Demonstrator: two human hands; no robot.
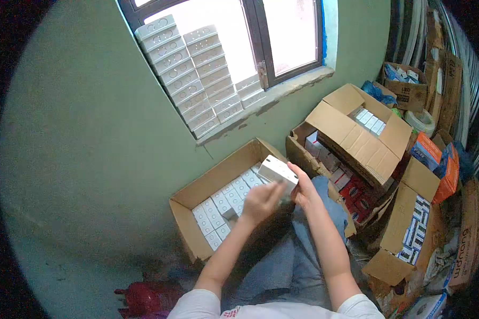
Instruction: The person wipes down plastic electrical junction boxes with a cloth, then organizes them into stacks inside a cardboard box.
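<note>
A white rectangular box (278,171) is held above the right side of an open cardboard carton (183,223). My right hand (305,187) is wrapped round the box's right end. My left hand (263,202) is just below the box's near side, blurred by motion, so its fingers and any contact with the box are unclear. Inside the carton, several white boxes (221,202) with round marks stand in rows, with a gap among them.
White boxes (178,72) are stacked in columns on the window sill (282,93). To the right are an open carton (351,133) on top of another, a carton of blue-and-white packs (391,231), and orange packages (449,173). A red object (143,299) lies at the lower left.
</note>
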